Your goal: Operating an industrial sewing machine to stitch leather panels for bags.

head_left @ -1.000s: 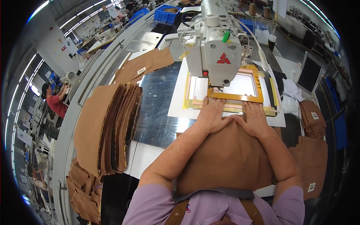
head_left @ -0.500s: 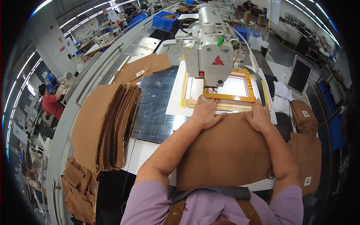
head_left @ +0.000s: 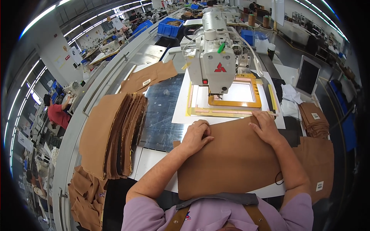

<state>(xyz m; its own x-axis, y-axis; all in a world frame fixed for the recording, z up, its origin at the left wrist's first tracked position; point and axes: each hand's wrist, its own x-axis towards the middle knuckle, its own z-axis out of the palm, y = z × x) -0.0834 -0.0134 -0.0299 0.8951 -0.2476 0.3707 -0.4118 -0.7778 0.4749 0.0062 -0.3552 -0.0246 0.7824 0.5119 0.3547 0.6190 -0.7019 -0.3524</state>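
A large brown fabric panel (head_left: 229,161) lies in front of me, its near edge against my body. My left hand (head_left: 197,135) is at the panel's far left corner, its fingers curled and closed on the fabric edge. My right hand (head_left: 266,128) rests on the far right corner, fingers stretched out and thumb apart. Just beyond the panel lies a yellow rectangular clamp frame (head_left: 235,103) on a white sheet (head_left: 180,111). Above it stands the white head of a sewing machine (head_left: 217,57), its needle area over the frame's near left corner.
A thick stack of brown panels (head_left: 102,134) stands at left, with loose brown pieces (head_left: 83,192) below it. More brown pieces (head_left: 314,119) lie at right, near a small screen (head_left: 307,75). Behind are a blue crate (head_left: 169,27) and thread cones (head_left: 251,20). A person in red (head_left: 59,113) works far left.
My left hand has drawn back toward me and left from beside the clamp frame, its fingers now curled. My right hand has pulled back slightly. The panel's far left corner has shifted nearer to me.
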